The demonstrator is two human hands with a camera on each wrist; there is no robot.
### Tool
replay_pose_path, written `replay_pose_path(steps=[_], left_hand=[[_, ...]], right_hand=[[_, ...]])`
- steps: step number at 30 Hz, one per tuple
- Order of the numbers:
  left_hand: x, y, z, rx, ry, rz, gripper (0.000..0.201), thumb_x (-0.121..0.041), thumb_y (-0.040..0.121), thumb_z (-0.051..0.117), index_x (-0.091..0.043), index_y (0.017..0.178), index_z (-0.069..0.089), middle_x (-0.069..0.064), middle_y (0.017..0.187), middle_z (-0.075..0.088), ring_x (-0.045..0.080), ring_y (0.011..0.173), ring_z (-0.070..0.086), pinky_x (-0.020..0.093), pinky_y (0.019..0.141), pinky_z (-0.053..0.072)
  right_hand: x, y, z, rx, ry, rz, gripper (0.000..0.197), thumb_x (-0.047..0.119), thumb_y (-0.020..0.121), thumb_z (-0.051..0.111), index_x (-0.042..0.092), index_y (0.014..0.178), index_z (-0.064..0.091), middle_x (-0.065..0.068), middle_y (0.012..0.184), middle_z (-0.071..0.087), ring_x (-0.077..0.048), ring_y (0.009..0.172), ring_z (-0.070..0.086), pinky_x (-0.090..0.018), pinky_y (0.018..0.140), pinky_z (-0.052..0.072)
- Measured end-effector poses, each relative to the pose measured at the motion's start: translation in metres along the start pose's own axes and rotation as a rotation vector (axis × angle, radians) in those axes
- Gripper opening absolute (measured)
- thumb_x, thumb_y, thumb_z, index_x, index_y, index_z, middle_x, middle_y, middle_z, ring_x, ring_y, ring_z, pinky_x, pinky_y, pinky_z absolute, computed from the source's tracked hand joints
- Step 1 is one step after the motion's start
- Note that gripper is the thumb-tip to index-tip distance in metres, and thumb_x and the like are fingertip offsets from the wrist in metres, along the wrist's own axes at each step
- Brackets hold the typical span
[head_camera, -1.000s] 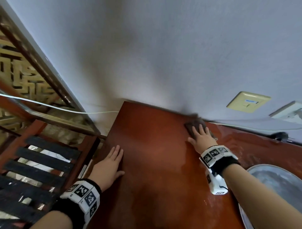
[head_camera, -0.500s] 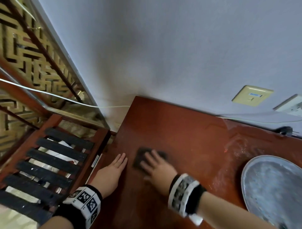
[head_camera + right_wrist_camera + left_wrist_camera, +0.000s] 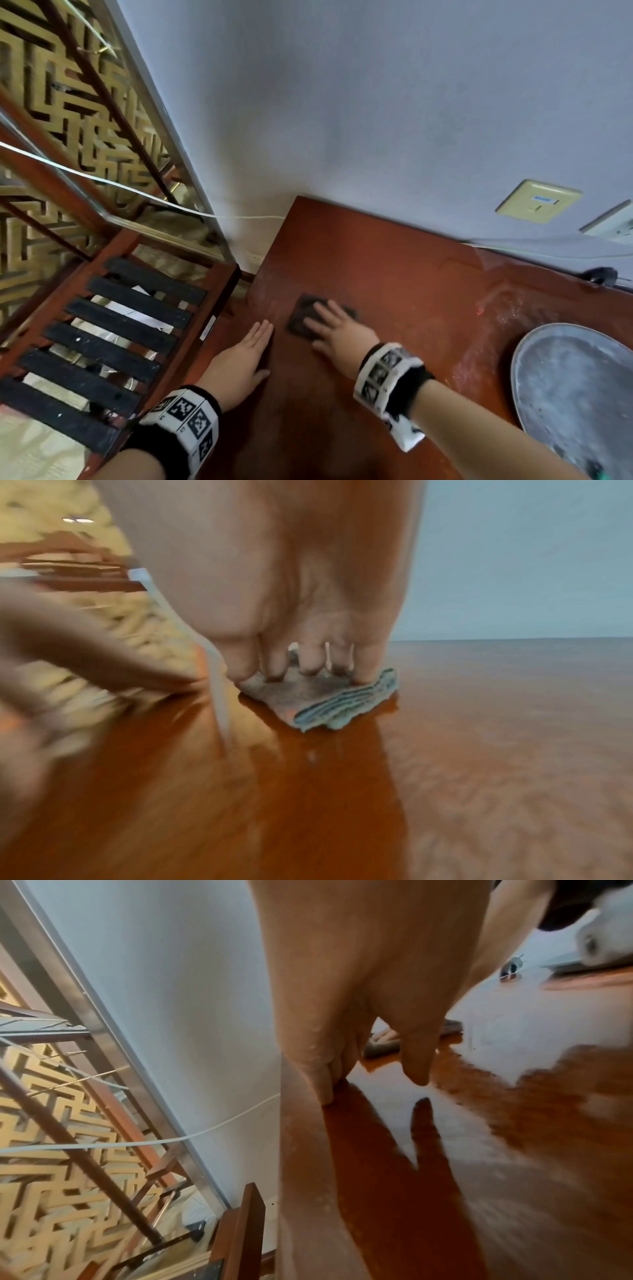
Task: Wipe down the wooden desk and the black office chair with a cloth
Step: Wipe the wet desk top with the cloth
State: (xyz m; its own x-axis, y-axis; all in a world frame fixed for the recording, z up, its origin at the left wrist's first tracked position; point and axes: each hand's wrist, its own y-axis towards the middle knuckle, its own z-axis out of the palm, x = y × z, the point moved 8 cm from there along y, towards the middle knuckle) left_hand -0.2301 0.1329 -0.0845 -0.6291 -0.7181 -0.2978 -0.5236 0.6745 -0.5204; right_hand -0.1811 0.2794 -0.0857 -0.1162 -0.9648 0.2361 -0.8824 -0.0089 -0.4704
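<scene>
The wooden desk [image 3: 394, 281] is reddish brown and glossy, set against a grey wall. A dark folded cloth [image 3: 305, 317] lies on it near the left edge. My right hand [image 3: 334, 329] lies flat on the cloth, and the right wrist view shows its fingertips [image 3: 310, 666] pressing the cloth [image 3: 322, 699] down. My left hand [image 3: 251, 346] rests flat on the desk's left edge, just left of the cloth, and holds nothing. In the left wrist view its fingers [image 3: 325, 1080] touch the desk edge [image 3: 342, 1123]. The black office chair is not in view.
A round grey metal tray [image 3: 575, 387] sits on the desk at the right. A wooden rack with black slats [image 3: 120, 329] stands beside the desk's left edge. Wall sockets [image 3: 537, 200], a black plug [image 3: 599, 274] and a white cable [image 3: 102, 181] run along the wall.
My right hand slid the cloth from the far edge by the wall back to the near left, beside my left hand, and has since almost stopped. The left hand has stayed put.
</scene>
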Motion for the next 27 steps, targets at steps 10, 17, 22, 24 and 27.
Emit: replay_pose_path(steps=[10,17,22,24,27], left_hand=[[-0.022,0.023,-0.012,-0.006,0.059,0.003,0.076,-0.025,0.095,0.049,-0.016,0.151,-0.002,0.002,0.159,-0.007,0.012,0.146,-0.003,0.024,0.110,0.031],[-0.040,0.032,-0.011,0.003,0.067,0.045,0.073,-0.026,0.095,0.049,-0.017,0.152,0.005,0.000,0.159,-0.008,0.010,0.146,-0.005,0.024,0.109,0.032],[-0.056,0.038,-0.010,-0.010,0.087,0.046,0.070,-0.026,0.096,0.046,-0.013,0.151,0.004,0.003,0.159,-0.008,0.012,0.146,-0.006,0.023,0.113,0.024],[-0.061,0.041,-0.012,-0.004,0.090,0.050,0.068,-0.026,0.097,0.044,-0.013,0.151,0.005,0.003,0.159,-0.007,0.012,0.146,-0.004,0.023,0.114,0.022],[-0.069,0.044,-0.011,0.005,0.098,0.060,0.065,-0.026,0.097,0.043,-0.016,0.151,0.008,-0.001,0.159,-0.003,0.010,0.146,-0.001,0.024,0.114,0.023]], right_hand=[[0.016,-0.080,0.049,0.056,-0.036,-0.124,0.049,0.050,0.085,0.025,0.045,0.121,0.058,0.011,0.136,0.052,-0.013,0.131,0.043,-0.026,0.087,0.054],[-0.071,-0.070,0.020,-0.111,0.048,0.246,0.050,0.042,0.096,0.029,0.027,0.143,0.036,-0.004,0.154,0.025,-0.027,0.143,0.015,-0.042,0.106,0.040],[-0.047,-0.118,0.053,-0.053,0.037,0.186,0.050,0.050,0.082,0.027,0.042,0.120,0.059,0.009,0.133,0.056,-0.013,0.126,0.048,-0.019,0.076,0.056],[-0.088,-0.109,0.028,-0.103,0.103,0.257,0.046,0.041,0.097,0.027,0.035,0.142,0.034,0.003,0.155,0.022,-0.017,0.144,0.014,-0.036,0.104,0.043],[-0.165,-0.094,0.011,-0.008,0.277,0.488,0.049,0.039,0.102,0.023,0.033,0.149,0.010,0.004,0.158,-0.008,-0.021,0.145,-0.010,-0.053,0.115,0.014]])
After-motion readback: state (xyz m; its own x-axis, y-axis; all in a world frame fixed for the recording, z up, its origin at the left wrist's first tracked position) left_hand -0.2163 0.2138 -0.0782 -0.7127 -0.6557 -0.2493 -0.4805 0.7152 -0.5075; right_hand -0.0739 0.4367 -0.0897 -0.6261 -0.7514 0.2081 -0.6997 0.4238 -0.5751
